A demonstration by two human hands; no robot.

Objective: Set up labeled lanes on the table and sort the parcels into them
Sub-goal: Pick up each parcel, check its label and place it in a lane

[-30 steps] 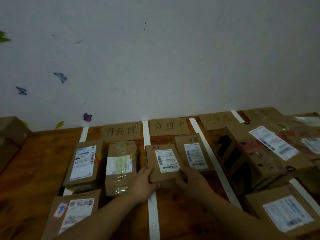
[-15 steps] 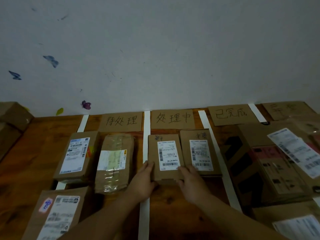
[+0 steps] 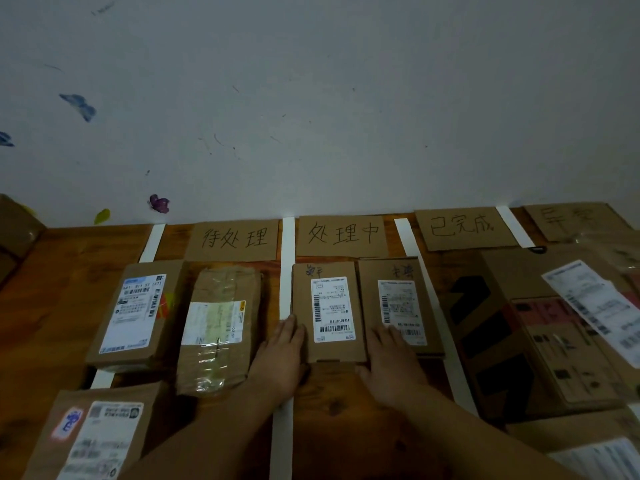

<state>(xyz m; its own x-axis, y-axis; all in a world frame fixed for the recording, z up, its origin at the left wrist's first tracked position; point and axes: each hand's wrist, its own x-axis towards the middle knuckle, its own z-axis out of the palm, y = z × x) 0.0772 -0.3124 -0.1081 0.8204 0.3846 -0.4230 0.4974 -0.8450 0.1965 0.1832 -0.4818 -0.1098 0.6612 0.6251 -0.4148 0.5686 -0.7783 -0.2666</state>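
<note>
Frame was dim overall and underexposed. Wall (image 3: 346, 98) rendered flat grey-blue and evenly lit; light source was not in view. Table (image 3: 52, 306) read dark orange-brown, darkest toward the left edge and bottom. White tape strips (image 3: 286, 271) and the centre label (image 3: 332, 308) were the brightest areas, not blown out. Faint sheen showed on the taped parcel (image 3: 221, 327). Shadows at box edges were soft and shallow. Wide-angle distortion: strips fanned outward, wall-table line bowed. Handwriting on cardboard signs (image 3: 341, 233) was legible; fine label print was not. Lower-left parcel (image 3: 93, 438) and right-edge label (image 3: 595, 306) were soft, smeared.
</note>
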